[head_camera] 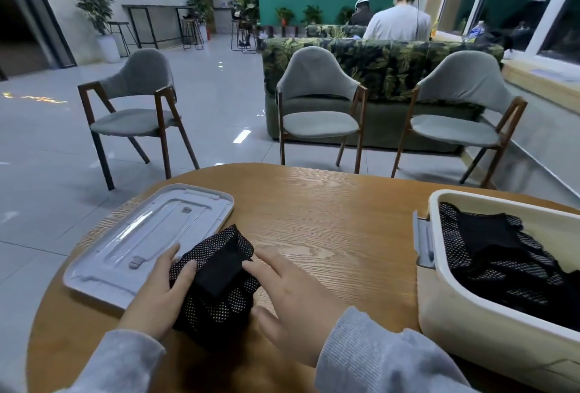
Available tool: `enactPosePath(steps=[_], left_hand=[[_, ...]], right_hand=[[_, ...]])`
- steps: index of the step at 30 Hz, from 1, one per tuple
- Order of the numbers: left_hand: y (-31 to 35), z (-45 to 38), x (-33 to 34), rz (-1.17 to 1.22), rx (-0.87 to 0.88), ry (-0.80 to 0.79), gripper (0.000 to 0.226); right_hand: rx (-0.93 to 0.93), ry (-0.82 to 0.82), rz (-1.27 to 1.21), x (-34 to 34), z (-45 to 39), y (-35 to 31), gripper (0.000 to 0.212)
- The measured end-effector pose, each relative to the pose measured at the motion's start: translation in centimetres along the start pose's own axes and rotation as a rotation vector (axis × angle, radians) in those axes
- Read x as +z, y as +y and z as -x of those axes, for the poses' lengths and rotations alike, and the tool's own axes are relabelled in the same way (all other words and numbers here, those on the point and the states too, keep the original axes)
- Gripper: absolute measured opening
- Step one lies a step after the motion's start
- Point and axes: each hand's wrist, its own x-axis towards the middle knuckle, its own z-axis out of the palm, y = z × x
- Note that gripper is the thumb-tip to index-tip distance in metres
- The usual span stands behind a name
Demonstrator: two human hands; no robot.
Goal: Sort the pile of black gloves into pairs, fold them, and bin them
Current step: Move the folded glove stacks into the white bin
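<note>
Nearest the camera, two grey sleeves [376, 358] reach in over the round wooden worktop [329, 213]. Between the hands lies a folded bundle of black gloves [216, 282] with white dots, a plain black cuff turned across its top. The left hand [160, 292] lies against the bundle's left side, its fingers [185, 273] straight and slightly spread, the tips resting on the dotted fabric. The right hand [292, 295] lies flat at the bundle's right side, fingers straight and a little apart, one fingertip touching the black cuff, the thumb low beside the bundle's near corner. Neither hand curls round the gloves.

Just left of the bundle, touching its far corner, a pale grey lid [131, 248] lies flat on the worktop. At the right edge stands a cream bin [470, 323] with a grey latch on its side; inside it lie more black dotted gloves [502, 254].

Beyond the worktop stand three grey chairs [317, 103] on a tiled floor, then a leaf-patterned sofa [392, 62], where two people sit with their backs turned. Potted plants [94, 6] line the far walls.
</note>
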Motion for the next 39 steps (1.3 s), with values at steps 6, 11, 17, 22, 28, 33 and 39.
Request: enactPosePath(steps=[6, 11, 17, 22, 28, 33, 39], left_hand=[[-1.1, -0.5, -0.3, -0.004, -0.027, -0.028, 0.077], [-0.5, -0.3, 0.1, 0.054, -0.033, -0.059, 0.089], [0.3, 0.4, 1.5, 0.031, 0.019, -0.084, 0.113], [-0.3, -0.2, 1.3, -0.038, -0.053, -0.116, 0.143], [-0.6, -0.8, 0.9, 0.194, -0.135, -0.172, 0.148], [-0.8, -1.0, 0.5, 0.173, -0.170, -0.177, 0.156], [-0.1, -0.4, 0.2, 0.171, -0.139, -0.153, 0.148]], right_hand=[[-0.007, -0.039, -0.044, 0.8, -0.6, 0.1, 0.065], [0.001, -0.109, 0.004, 0.9, -0.7, 0.2, 0.064], [0.105, -0.165, 0.032, 0.7, -0.4, 0.8, 0.061], [0.100, -0.200, 0.033, 0.7, 0.1, 0.7, 0.062], [0.097, -0.224, 0.021, 0.4, 0.3, 0.9, 0.062], [0.111, -0.208, -0.036, 0.8, 0.6, 1.4, 0.059], [0.103, -0.188, -0.017, 1.1, 0.7, 1.7, 0.065]])
